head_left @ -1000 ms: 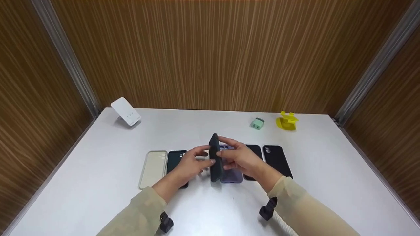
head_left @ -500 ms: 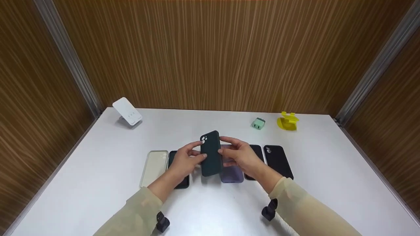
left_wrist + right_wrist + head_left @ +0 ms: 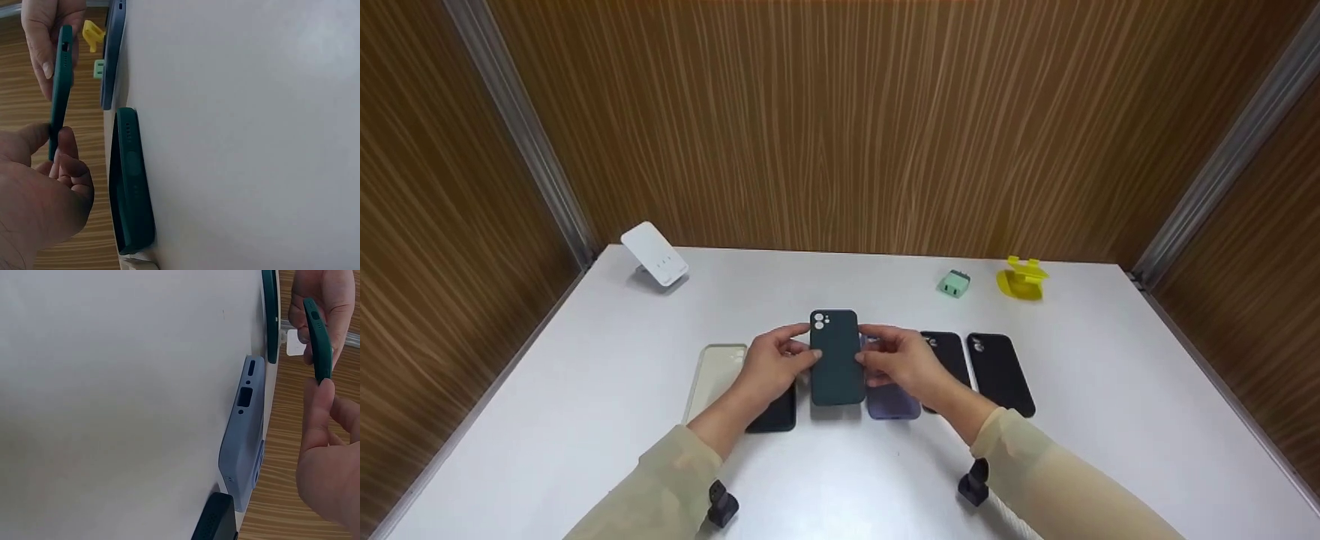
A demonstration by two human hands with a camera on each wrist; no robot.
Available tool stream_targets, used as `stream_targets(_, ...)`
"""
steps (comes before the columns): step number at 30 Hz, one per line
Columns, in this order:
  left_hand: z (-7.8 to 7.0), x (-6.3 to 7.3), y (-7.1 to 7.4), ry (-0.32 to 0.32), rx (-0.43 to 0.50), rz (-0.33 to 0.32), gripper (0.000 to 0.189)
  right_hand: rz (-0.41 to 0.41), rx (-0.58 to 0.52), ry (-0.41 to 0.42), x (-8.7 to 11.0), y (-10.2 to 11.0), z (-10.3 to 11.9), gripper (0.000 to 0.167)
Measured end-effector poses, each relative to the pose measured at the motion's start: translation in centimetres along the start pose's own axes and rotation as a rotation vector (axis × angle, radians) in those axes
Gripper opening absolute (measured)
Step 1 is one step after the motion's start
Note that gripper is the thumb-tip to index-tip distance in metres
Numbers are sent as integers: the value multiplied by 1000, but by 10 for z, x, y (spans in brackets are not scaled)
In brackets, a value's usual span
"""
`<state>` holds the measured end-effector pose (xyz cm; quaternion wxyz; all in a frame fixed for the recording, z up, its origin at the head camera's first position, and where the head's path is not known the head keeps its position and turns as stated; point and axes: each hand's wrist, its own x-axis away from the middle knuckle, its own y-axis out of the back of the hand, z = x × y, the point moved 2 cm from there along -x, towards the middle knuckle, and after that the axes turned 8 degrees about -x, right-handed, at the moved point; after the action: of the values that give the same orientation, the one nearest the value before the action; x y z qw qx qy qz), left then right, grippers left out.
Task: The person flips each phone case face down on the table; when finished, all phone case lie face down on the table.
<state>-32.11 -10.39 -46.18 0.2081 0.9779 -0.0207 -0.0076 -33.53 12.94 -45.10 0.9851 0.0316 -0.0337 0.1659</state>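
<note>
A dark green phone case (image 3: 838, 367) with camera cutouts at its upper left is held above the table between both hands, its back toward the head camera. My left hand (image 3: 771, 365) pinches its left edge with thumb and fingers. On the opposite edge, my right hand (image 3: 906, 361) grips it the same way. The left wrist view shows the held case (image 3: 63, 84) edge-on, with a port opening in its end. Partly hidden behind my left hand lie a second dark green case (image 3: 134, 180) and a cream case (image 3: 712, 375). A purple case (image 3: 894, 403) lies below my right hand.
Two black cases (image 3: 947, 360) (image 3: 1001, 375) lie to the right. Toward the back of the white table stand a white phone-shaped stand (image 3: 655, 253) at left, a mint green plug adapter (image 3: 955, 283), and a yellow folding stand (image 3: 1023, 280) at right. Wood-grain panels enclose the table.
The dark green case has turned from edge-on to back-facing and straightened upright, shifting slightly left. Both hands have kept hold of its sides, and the left hand has moved left with it.
</note>
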Motion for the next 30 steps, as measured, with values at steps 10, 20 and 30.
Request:
stream_targets(10, 4, -1, -1, -31, -23, 25, 56, -20, 202, 33, 0, -1, -4, 58)
stream_targets(20, 11, -1, -1, -4, -71, 52, 59, 22, 346, 85, -1, -5, -7, 58)
stream_targets(30, 16, -1, -4, -6, -124, 63, 59, 23, 460, 70, -2, -8, -9, 61)
